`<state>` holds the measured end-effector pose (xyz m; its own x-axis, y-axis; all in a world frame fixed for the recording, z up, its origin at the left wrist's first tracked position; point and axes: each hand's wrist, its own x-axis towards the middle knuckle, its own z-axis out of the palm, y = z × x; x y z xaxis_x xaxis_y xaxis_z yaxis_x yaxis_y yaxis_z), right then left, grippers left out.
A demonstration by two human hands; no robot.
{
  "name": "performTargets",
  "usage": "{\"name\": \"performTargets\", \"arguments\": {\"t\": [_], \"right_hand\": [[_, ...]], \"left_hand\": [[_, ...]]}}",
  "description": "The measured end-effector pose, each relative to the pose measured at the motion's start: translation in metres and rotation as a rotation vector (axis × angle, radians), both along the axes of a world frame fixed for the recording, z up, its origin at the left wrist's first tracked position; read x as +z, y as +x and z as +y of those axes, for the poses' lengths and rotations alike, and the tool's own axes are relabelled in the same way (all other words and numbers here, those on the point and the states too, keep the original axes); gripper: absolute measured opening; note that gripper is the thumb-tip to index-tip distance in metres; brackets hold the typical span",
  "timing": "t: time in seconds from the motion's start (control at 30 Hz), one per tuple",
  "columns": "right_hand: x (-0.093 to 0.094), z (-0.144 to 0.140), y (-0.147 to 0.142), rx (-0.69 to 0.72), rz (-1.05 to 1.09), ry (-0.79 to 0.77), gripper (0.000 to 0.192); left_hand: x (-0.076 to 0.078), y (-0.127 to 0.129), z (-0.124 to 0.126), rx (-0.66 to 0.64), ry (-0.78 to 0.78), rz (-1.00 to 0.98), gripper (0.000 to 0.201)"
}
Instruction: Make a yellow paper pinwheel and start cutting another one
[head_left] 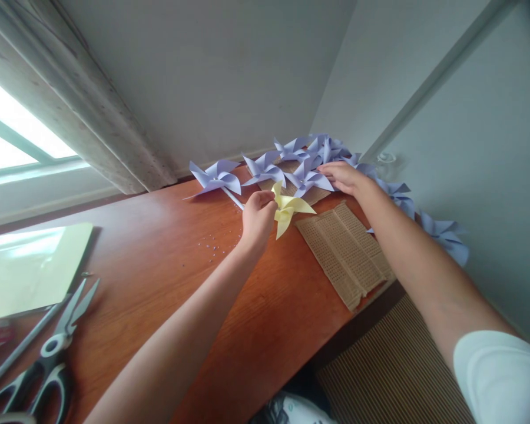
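**Yellow pinwheel held at the far edge of the desk, among a row of lilac ones**

The left hand (257,219) has a yellow pinwheel (289,210) pinched between thumb and fingertips, closed on its hub side, with the vanes fanning out to the right just above the wooden table (159,265). The right hand (342,175) lies flat with fingers spread on the lilac pinwheels (307,162) lined up along the wall; whether it grips one or only presses on them I cannot tell.

What could go wrong, to my eye — the pinch sits close to the folded centre, and thin paper like this would crease or lose its curl if the fingers squeeze harder. The outstretched right forearm crosses over the woven mat (344,253), which overhangs the table's corner; a drag of the arm could pull it off. The lilac pieces overlap one another, so a push from the right hand might flatten a vane or knock the row askew.

The yellow pinwheel looks crisp — pale lemon, pointed vanes, lightly curled, smaller-looking than its neighbours. A white stick (232,198) shows under the nearest lilac one. Scissors (48,353) and a pale sheet (30,265) lie well apart at the left.
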<state>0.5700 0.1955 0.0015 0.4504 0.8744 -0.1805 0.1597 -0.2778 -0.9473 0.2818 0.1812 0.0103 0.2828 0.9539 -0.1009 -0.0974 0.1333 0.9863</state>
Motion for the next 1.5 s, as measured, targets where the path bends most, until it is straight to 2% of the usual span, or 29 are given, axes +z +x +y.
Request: {"name": "performTargets", "arguments": {"t": [0.27, 0.5, 0.6, 0.67, 0.7, 0.77, 0.87, 0.97, 1.13, 1.33, 1.5], "right_hand": [[0.002, 0.003, -0.008, -0.043, 0.015, -0.034, 0.011], [0.011, -0.003, -0.010, -0.137, -0.146, 0.045, 0.012], [0.019, -0.025, -0.014, -0.193, -0.276, 0.135, 0.015], [0.020, -0.055, -0.025, -0.200, -0.368, 0.187, 0.022], [0.018, -0.074, -0.032, -0.167, -0.487, 0.204, 0.024], [0.009, -0.117, -0.053, -0.100, -0.664, 0.134, 0.026], [-0.016, -0.173, -0.087, -0.040, -0.896, 0.029, 0.031], [-0.040, -0.200, -0.114, -0.030, -1.025, 0.049, 0.037], [-0.056, -0.195, -0.123, -0.025, -1.096, 0.081, 0.042], [-0.055, -0.177, -0.108, 0.008, -1.113, 0.123, 0.040], [-0.046, -0.178, -0.108, 0.009, -1.110, 0.140, 0.041]], "left_hand": [[0.003, -0.004, -0.004, -0.010, 0.014, -0.012, 0.025], [0.006, -0.014, 0.000, 0.017, 0.019, -0.061, 0.025], [0.010, -0.021, -0.003, 0.031, 0.008, -0.113, 0.024], [0.016, -0.029, -0.007, 0.030, -0.002, -0.136, 0.023], [0.020, -0.034, -0.011, 0.024, -0.008, -0.142, 0.022], [0.028, -0.046, -0.020, -0.015, -0.017, -0.147, 0.019], [0.040, -0.071, -0.035, -0.091, -0.022, -0.128, 0.017], [0.046, -0.100, -0.051, -0.121, -0.041, -0.066, 0.017], [0.045, -0.148, -0.073, -0.152, -0.085, -0.018, 0.018], [0.036, -0.206, -0.100, -0.067, -0.112, 0.055, 0.017], [0.027, -0.245, -0.120, 0.041, -0.122, 0.112, 0.018]]}}
